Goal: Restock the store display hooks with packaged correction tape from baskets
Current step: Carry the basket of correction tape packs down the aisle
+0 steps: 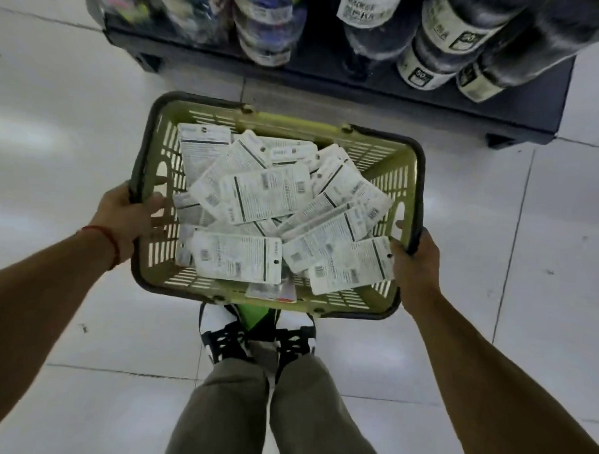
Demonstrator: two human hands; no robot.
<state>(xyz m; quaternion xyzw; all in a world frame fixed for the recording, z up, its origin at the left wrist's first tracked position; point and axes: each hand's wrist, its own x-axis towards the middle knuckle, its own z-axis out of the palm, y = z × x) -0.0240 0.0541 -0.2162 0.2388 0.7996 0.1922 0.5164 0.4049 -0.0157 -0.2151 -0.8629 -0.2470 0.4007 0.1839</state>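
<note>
A green plastic basket (372,148) with a dark rim hangs above the floor in front of my legs. It holds several white carded packs of correction tape (265,195), lying in a loose pile with their printed backs up. My left hand (127,214) grips the basket's left rim, fingers curled over the edge. On the opposite side, my right hand (414,261) grips the right rim near the front corner. No display hooks are in view.
A dark low shelf base (330,78) runs across the top, with hanging dark rolls and labelled packs (444,35) above it. White tiled floor (74,134) lies all around. My shoes (226,336) show below the basket.
</note>
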